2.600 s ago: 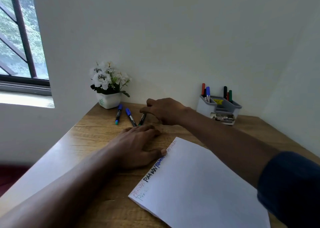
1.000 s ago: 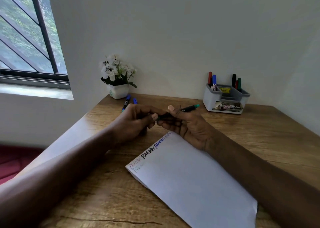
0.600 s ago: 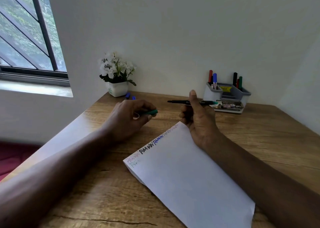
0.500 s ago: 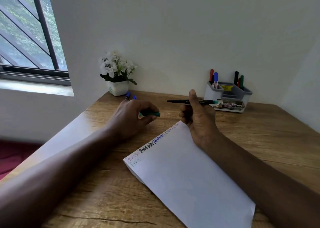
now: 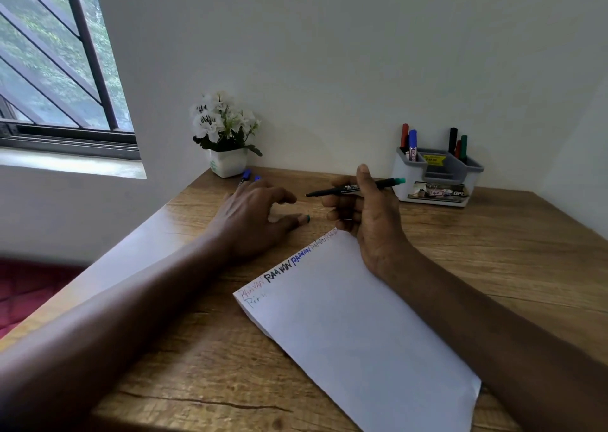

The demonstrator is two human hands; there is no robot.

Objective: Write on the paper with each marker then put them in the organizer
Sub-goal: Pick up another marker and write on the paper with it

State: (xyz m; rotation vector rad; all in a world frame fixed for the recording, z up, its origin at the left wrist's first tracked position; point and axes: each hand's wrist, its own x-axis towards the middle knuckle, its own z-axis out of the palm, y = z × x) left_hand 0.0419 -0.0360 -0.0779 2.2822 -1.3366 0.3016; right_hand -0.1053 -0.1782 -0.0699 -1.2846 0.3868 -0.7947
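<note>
My right hand (image 5: 365,221) grips an uncapped black marker with a green end (image 5: 348,190), held level above the top edge of the white paper (image 5: 345,326), tip pointing left. My left hand (image 5: 253,218) rests low on the wooden desk (image 5: 493,254), left of the paper, and the marker's green cap (image 5: 307,218) shows at its thumb tip. The paper bears several coloured words along its top edge. The grey-white organizer (image 5: 441,168) stands at the back right with several markers upright in it. Two blue-capped markers (image 5: 247,174) lie behind my left hand.
A white pot of white flowers (image 5: 227,160) stands at the desk's back left corner against the wall. A barred window (image 5: 56,70) is at the left. The desk's left edge runs close under my left forearm.
My right hand picked up the green marker and my left hand pulled its cap off. The left hand has since lowered to the desk with the cap; the right hand keeps the marker level.
</note>
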